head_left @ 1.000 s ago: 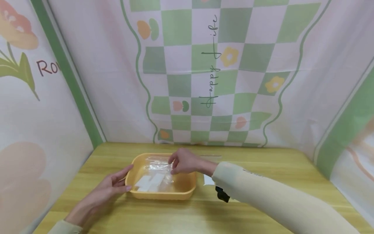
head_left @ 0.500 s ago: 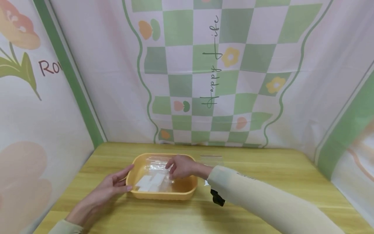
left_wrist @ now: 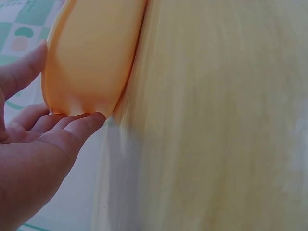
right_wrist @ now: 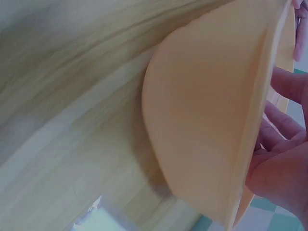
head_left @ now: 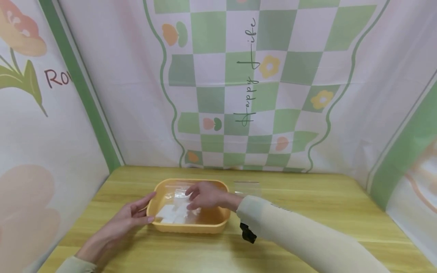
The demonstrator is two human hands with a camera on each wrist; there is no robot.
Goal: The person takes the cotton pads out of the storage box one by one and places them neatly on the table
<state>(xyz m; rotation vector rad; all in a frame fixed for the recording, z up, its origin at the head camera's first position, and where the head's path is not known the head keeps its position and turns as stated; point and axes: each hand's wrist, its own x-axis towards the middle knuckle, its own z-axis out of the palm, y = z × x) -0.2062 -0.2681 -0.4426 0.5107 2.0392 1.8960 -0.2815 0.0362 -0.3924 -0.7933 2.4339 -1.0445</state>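
Observation:
A yellow plastic basin point(head_left: 211, 228) stands on the table, with its side wall filling much of the right wrist view. Inside lie clear zip bags point(head_left: 173, 186) with white flat pieces point(head_left: 168, 214) in or among them. My left hand point(head_left: 127, 219) holds the basin's left end; in the left wrist view its fingers point(left_wrist: 86, 126) bend against the wall. My right hand point(head_left: 206, 195) reaches over the right rim into the basin, fingers loosely bent above the bags. Whether its fingertips touch a bag, I cannot tell. The basin's wall partly hides this hand point(right_wrist: 284, 159) in the right wrist view.
Another clear zip bag point(head_left: 247, 185) lies on the wooden table point(head_left: 307, 204) just right of the basin, partly covered by my right forearm. A printed cloth point(head_left: 239, 94) hangs behind the table, with more cloth at both sides.
My right hand has moved left and slightly down, deeper over the bags in the basin. The bags inside have shifted a little. My left hand stays at the left end.

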